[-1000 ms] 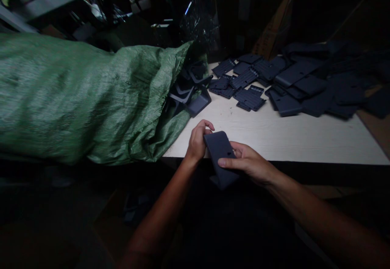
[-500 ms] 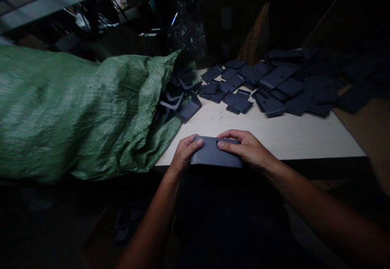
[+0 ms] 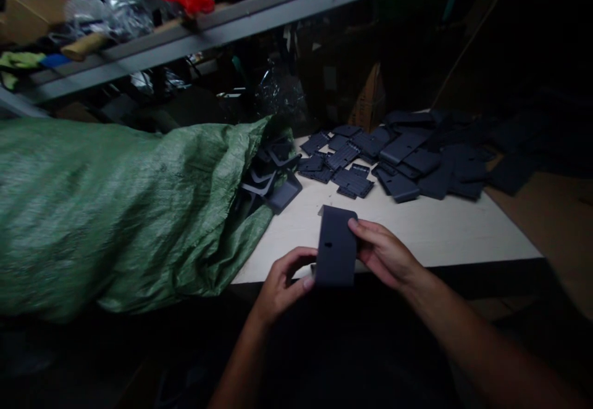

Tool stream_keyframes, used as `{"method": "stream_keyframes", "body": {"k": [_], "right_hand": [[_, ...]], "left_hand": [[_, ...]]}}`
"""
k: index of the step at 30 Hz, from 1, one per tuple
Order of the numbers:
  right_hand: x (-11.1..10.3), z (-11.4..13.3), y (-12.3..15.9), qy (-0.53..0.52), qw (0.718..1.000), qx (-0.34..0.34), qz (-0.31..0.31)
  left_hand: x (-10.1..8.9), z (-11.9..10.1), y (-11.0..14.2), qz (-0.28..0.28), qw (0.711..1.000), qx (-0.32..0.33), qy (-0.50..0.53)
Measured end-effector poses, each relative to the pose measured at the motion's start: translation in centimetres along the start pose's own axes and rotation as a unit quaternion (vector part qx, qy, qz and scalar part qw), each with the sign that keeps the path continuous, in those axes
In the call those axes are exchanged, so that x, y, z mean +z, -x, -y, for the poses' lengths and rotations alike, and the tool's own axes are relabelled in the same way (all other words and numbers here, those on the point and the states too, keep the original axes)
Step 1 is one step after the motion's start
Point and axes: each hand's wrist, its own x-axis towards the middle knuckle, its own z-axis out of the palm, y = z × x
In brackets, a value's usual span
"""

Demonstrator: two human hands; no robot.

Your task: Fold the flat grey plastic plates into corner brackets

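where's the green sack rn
In the head view, the green woven sack lies at left, its open mouth against the pale table and holding dark plastic parts.

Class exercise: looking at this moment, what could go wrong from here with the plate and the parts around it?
The dark plastic plate is held at its sides by the left hand and right hand, near the table edge, so a slip might drop it into the dimness below. The angled parts at the mouth of the green woven sack could slide loose.

Bare left hand, bare right hand, showing short fingernails, bare forearms tapering toward the wrists, dark clothing showing faintly in shadow
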Motion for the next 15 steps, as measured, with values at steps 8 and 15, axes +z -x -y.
{"method": "stream_keyframes", "body": {"k": [8, 15], "right_hand": [[0.8, -1.3, 1.5, 0.23, 0.963, -0.048, 0.129], [2.1, -3.9, 2.9, 0.214, 0.959, -0.177, 0.053]], "left_hand": [[3.5, -0.5, -4.3, -0.089, 0.94, -0.11, 0.311], [6.1, -2.3, -4.2, -0.145, 0.96, 0.007, 0.238]]}}
